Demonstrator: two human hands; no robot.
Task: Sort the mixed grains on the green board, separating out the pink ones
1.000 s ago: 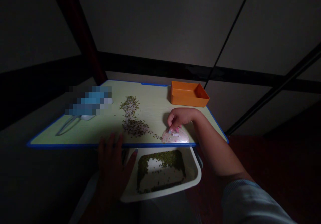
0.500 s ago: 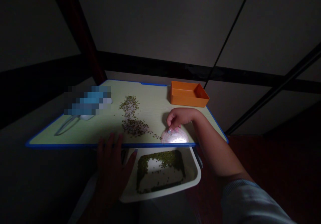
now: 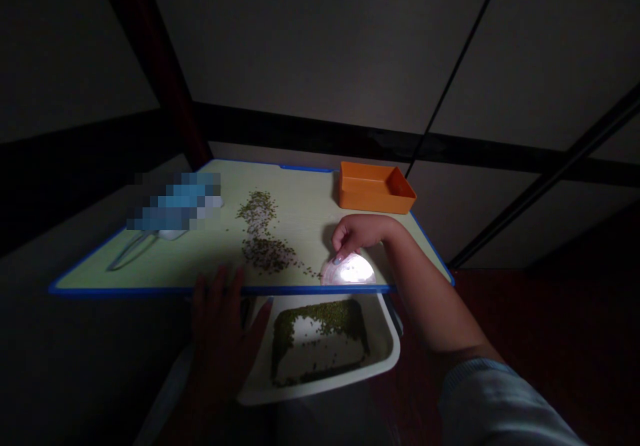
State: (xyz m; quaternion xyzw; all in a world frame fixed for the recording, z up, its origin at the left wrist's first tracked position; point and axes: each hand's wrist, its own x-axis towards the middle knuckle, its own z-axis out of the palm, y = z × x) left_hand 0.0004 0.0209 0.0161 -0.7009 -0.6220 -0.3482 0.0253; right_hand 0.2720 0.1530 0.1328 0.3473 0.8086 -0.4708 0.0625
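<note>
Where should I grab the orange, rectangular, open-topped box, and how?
Probably pinch the near long wall of the orange box, coming from above on your side: thumb outside, fingers over the rim. Its open top and thin-looking walls should let fingers hook in. It sits upright at the far right of the pale green, blue-edged board, just beyond the right hand.

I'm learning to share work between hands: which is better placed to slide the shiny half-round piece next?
Probably the right hand: it seems to grip the half-round piece. The left hand is spread at the near edge of the tabletop, farther off.
</note>
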